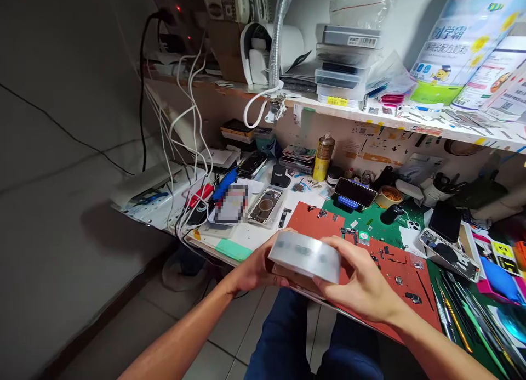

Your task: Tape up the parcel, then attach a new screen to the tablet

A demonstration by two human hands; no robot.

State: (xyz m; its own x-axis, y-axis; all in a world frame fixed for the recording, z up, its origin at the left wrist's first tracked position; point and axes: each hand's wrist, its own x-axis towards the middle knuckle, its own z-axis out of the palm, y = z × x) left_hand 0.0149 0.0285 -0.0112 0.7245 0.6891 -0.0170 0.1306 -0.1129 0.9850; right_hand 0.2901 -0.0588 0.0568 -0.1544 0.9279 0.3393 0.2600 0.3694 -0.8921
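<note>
Grips tape roll [304, 255] with left hand [259, 267] at one end and right hand [360, 277] at the other, fingers closed on it from both sides. Holds it up at near edge of red mat [304, 216], above lap, silvery outer face toward camera.

Containers, on bench [263, 236]: left, clear tray [276, 218] with phone shell [265, 204] lying inside. At back, yellow spray can [322, 159], upright, just beside small dark jar [334, 176]; contents of both hidden. Farther right, cup [436, 196] with dark-handled tools [449, 181] sticking up out of it. At right edge, pink box [484, 292] with blue bulb [502, 281] and yellow packs [503, 249] in it.

On shelf [349, 111]: stack of plastic boxes [343, 75], with dark item [339, 68] showing, rest of contents too unclear to tell. Clear bag [365, 11] on top of stack. At right, big tin [446, 51] with second tin [495, 73] just beside; insides not visible. Left of stack, white holder [293, 40], open at front, with white item [258, 62] inside.

Small parts [390, 254] scattered on red mat. Phone [355, 191] propped on blue stand [348, 203], on green mat [394, 232]. Long thin tools [468, 314] side by side at right.
</note>
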